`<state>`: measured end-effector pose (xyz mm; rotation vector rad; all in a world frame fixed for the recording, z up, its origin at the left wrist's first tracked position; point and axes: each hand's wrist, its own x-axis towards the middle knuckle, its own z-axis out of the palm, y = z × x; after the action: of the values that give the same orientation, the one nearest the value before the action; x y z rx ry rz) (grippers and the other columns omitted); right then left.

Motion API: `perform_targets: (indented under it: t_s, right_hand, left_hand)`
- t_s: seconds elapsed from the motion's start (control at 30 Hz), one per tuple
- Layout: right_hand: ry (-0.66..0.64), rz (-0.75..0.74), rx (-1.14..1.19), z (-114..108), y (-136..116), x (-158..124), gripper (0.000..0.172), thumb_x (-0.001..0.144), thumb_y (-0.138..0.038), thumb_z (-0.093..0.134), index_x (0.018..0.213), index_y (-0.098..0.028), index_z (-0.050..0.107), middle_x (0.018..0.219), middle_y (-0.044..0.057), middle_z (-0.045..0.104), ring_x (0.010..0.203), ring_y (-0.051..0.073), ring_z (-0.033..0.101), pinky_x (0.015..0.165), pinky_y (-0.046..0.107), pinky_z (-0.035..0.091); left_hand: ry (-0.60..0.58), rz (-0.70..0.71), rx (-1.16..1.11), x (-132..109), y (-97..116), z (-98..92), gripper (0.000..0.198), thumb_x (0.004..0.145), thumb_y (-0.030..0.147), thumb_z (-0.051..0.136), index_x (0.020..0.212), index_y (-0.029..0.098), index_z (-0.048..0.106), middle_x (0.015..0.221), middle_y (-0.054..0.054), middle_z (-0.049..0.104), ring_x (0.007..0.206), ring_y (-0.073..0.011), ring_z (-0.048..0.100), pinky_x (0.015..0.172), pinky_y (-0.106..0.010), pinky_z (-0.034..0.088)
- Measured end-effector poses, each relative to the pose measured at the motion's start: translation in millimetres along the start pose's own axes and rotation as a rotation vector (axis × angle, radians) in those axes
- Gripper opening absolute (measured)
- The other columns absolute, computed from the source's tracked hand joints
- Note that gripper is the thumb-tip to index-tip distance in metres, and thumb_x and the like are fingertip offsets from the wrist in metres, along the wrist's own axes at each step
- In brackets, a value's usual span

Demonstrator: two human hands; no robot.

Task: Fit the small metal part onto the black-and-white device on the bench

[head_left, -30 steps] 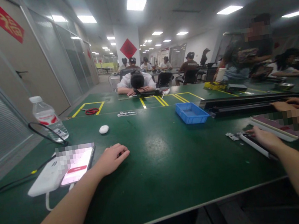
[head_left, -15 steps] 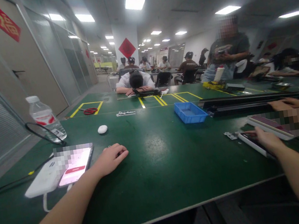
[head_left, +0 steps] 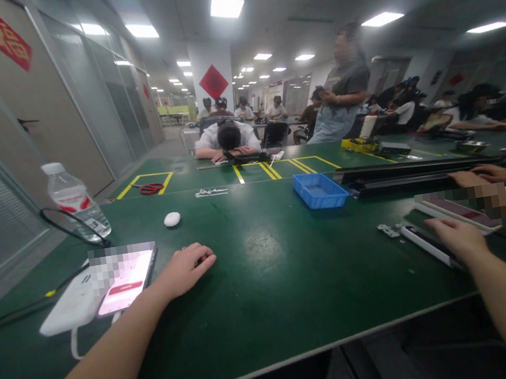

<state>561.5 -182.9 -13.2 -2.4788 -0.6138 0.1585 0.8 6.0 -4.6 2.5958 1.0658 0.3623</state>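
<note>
My left hand point(head_left: 183, 269) rests palm down on the green table point(head_left: 286, 286), its fingers curled under, and whatever lies beneath them is hidden. Just to its left a phone point(head_left: 126, 278) with a lit pink screen lies on a white power bank point(head_left: 68, 309). Off to the right, my right hand point(head_left: 457, 238) lies flat with fingers stretched out over the near end of a long white strip point(head_left: 415, 237). A small metal bracket point(head_left: 386, 230) sits at the strip's far end.
A co-worker's hands point(head_left: 479, 178) rest on a flat device at the far right. A blue tray point(head_left: 320, 189), a long black rail point(head_left: 421, 169), a water bottle point(head_left: 74, 200), a white oval object point(head_left: 172, 219) and red scissors point(head_left: 151, 189) are on the table. A person point(head_left: 226, 139) slumps at the far end; another point(head_left: 339, 100) stands.
The standing person in the background has walked to the left. My right hand has shifted slightly along the white strip. My left hand has stayed put.
</note>
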Motion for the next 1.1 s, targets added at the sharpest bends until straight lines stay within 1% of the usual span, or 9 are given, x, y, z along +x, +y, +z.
perform_targets:
  t_s: [0.07,0.13,0.23,0.33,0.43,0.57,0.67,0.83,1.1]
  right_hand:
    - [-0.04,0.033,-0.127,-6.8,-2.0,-1.3,0.048,0.078,-0.052,0.051,0.104,-0.014,0.066,0.114,0.02,0.064,0.108,0.038,0.058,0.089,0.042,0.049]
    - [-0.137,0.027,-0.202,-9.6,-0.7,-1.2,0.051,0.072,-0.061,0.055,0.093,-0.015,0.067,0.107,0.02,0.066,0.105,0.038,0.06,0.088,0.043,0.049]
    - [-0.209,0.016,-0.231,-5.3,5.8,-1.6,0.05,0.067,-0.064,0.06,0.083,-0.017,0.064,0.1,0.02,0.067,0.101,0.037,0.062,0.084,0.041,0.05]
    - [-0.181,-0.014,-0.219,2.5,10.7,-5.1,0.042,0.07,-0.059,0.06,0.083,-0.019,0.059,0.103,0.019,0.067,0.102,0.035,0.062,0.084,0.039,0.05]
    - [-0.136,-0.051,-0.211,7.0,9.3,-10.8,0.038,0.071,-0.054,0.061,0.086,-0.02,0.057,0.106,0.018,0.066,0.104,0.034,0.061,0.085,0.039,0.049]
    - [-0.109,-0.085,-0.217,6.5,2.2,-16.5,0.037,0.071,-0.053,0.061,0.088,-0.02,0.058,0.104,0.017,0.066,0.102,0.034,0.062,0.081,0.039,0.05]
    - [-0.094,-0.107,-0.264,4.3,-3.8,-18.4,0.039,0.073,-0.053,0.059,0.094,-0.02,0.057,0.102,0.017,0.067,0.099,0.034,0.063,0.078,0.039,0.051]
    - [-0.089,-0.134,-0.358,4.9,-13.2,-22.8,0.042,0.078,-0.052,0.055,0.105,-0.02,0.056,0.105,0.018,0.065,0.097,0.035,0.063,0.079,0.042,0.051]
    - [0.012,-0.18,-0.19,13.9,-13.1,-27.4,0.038,0.077,-0.046,0.059,0.105,-0.02,0.059,0.104,0.016,0.064,0.097,0.038,0.061,0.08,0.046,0.05]
  left_hand:
    - [0.001,0.001,0.003,-0.6,0.1,-0.2,0.038,0.092,0.047,0.037,0.096,0.02,0.064,0.093,-0.005,0.062,0.084,-0.0185,0.057,0.077,-0.03,0.043]
    - [-0.001,0.001,0.008,-1.4,-0.1,-0.3,0.038,0.092,0.047,0.037,0.096,0.02,0.064,0.093,-0.005,0.062,0.084,-0.0186,0.057,0.077,-0.03,0.043]
    - [-0.01,-0.01,0.012,-2.2,-0.3,-0.4,0.038,0.092,0.046,0.037,0.096,0.02,0.064,0.094,-0.005,0.062,0.085,-0.0189,0.057,0.078,-0.03,0.043]
    - [-0.013,-0.015,0.013,-2.2,-0.4,-0.1,0.037,0.092,0.046,0.037,0.096,0.02,0.064,0.093,-0.005,0.061,0.085,-0.0188,0.057,0.077,-0.03,0.043]
    - [-0.004,-0.009,0.016,-1.7,-0.1,0.2,0.036,0.091,0.046,0.038,0.096,0.02,0.064,0.092,-0.005,0.061,0.084,-0.0187,0.058,0.077,-0.03,0.043]
    - [-0.007,-0.01,0.016,-1.5,1.5,-0.4,0.036,0.091,0.045,0.039,0.095,0.02,0.064,0.091,-0.005,0.061,0.083,-0.0188,0.057,0.077,-0.031,0.043]
    - [-0.002,-0.011,0.014,-1.5,1.5,-0.5,0.036,0.09,0.046,0.039,0.094,0.02,0.064,0.09,-0.005,0.061,0.082,-0.0188,0.057,0.077,-0.031,0.043]
    - [0.004,0.0,0.005,-1.0,-1.3,1.0,0.035,0.091,0.047,0.04,0.095,0.021,0.064,0.091,-0.004,0.061,0.083,-0.0186,0.056,0.077,-0.031,0.043]
    - [-0.013,-0.011,0.025,-1.3,-1.3,1.7,0.034,0.092,0.046,0.04,0.096,0.021,0.063,0.091,-0.004,0.06,0.084,-0.0185,0.056,0.078,-0.03,0.042]
